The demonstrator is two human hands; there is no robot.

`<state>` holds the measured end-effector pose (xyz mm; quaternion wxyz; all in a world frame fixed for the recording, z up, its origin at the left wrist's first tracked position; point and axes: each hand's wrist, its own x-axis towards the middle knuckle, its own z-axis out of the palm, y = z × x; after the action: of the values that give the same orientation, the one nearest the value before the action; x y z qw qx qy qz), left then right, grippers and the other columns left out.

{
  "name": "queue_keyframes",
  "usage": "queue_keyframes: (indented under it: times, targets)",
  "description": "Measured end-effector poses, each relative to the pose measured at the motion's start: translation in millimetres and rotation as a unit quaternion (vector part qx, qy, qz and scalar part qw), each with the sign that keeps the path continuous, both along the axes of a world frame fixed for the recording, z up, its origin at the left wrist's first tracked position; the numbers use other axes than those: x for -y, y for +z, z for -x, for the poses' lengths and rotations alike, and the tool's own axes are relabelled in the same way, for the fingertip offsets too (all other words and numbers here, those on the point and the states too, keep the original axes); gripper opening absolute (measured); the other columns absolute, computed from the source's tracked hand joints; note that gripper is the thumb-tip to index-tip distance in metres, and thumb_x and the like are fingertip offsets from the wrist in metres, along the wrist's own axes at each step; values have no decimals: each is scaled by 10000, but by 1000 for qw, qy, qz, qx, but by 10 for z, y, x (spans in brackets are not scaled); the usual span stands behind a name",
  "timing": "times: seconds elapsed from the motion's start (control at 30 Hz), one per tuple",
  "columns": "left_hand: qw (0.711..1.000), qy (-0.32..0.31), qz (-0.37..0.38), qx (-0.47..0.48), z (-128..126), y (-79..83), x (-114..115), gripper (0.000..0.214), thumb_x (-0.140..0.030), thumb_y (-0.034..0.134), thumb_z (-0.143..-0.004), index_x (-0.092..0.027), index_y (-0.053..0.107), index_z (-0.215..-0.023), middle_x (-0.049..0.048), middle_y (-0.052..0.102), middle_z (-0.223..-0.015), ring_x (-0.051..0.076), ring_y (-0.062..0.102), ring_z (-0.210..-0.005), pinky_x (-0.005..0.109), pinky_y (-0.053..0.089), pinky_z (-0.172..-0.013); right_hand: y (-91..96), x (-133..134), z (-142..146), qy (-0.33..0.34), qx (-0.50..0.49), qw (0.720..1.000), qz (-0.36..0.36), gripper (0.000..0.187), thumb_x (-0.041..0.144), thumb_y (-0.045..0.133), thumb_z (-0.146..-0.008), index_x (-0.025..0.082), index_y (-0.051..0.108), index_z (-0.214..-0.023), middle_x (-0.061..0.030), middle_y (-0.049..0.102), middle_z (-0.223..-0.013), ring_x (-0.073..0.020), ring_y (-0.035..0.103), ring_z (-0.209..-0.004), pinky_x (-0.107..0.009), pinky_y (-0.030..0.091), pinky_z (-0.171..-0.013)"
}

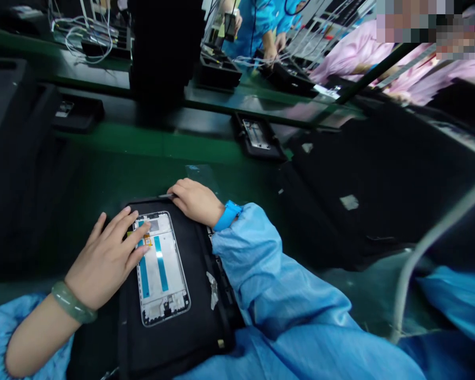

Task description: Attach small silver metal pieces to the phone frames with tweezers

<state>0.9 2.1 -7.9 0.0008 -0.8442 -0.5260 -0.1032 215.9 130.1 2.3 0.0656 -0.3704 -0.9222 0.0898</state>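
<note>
Head view: a phone frame [162, 279] sits on a black pad [174, 348] at 6 o'clock, left hand [105, 258] grip apart atop it, right hand [196, 200] grip unclear; pressure could shift or scratch it.

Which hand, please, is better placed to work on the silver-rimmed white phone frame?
Probably the left hand: its fingers lie on the white phone frame, while the right hand rests beyond it on the black mat.
</note>
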Motion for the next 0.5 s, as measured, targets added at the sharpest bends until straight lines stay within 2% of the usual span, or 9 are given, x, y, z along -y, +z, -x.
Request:
queue_keyframes:
  times: [0.1, 0.17, 0.23, 0.3, 0.4, 0.5]
  targets:
    - [1000, 0, 23, 11, 48, -15, -12, 437, -457, 334, -935, -274, 465, -1309, 67, 466, -1397, 256, 334, -1353, 577, 278, -1077, -1, -49, -3, 47, 7, 998, 36, 262, 284, 452, -939, 125, 617, -1066, -101, 623, -1033, -177, 555, -982, -284, 432, -880]
    - [999, 15, 34, 36, 89, -13, -29, 452, -451, 330, -936, -281, 411, -1347, 56, 416, -1437, 245, 307, -1368, 560, 270, -1091, 44, -123, -20, 40, 31, 998, 45, 246, 289, 487, -923, 160, 614, -1090, -83, 620, -1067, -170, 552, -1030, -263, 429, -889]
    - [996, 48, 24, 77, 130, 9, -49, 499, -461, 319, -932, -254, 353, -1384, 76, 363, -1466, 252, 263, -1387, 549, 254, -1104, 110, -277, -60, -21, 52, 998, 32, 241, 288, 492, -916, 196, 610, -1104, -69, 614, -1107, -178, 541, -1083, -266, 423, -904]
    - [988, 85, 0, 129, 166, 47, -66, 539, -473, 310, -925, -217, 323, -1400, 104, 330, -1477, 260, 227, -1399, 537, 234, -1117, 174, -517, -108, -115, 49, 992, 8, 279, 313, 439, -936, 188, 594, -1131, -92, 595, -1157, -208, 531, -1123, -300, 418, -924]
    - [978, 108, -14, 179, 196, 88, -79, 552, -480, 306, -918, -210, 317, -1399, 106, 335, -1468, 245, 222, -1401, 510, 215, -1132, 227, -939, -122, -257, 41, 966, -12, 380, 340, 327, -970, 110, 552, -1172, -175, 563, -1196, -266, 552, -1113, -370, 431, -916]
    - [980, 112, -3, 165, 208, 38, -77, 564, -504, 294, -910, -201, 344, -1383, 104, 365, -1450, 238, 221, -1401, 510, 197, -1137, 234, -1271, -7, -355, 40, 934, 1, 413, 345, 291, -981, 79, 537, -1179, -190, 567, -1192, -255, 573, -1091, -358, 456, -895]
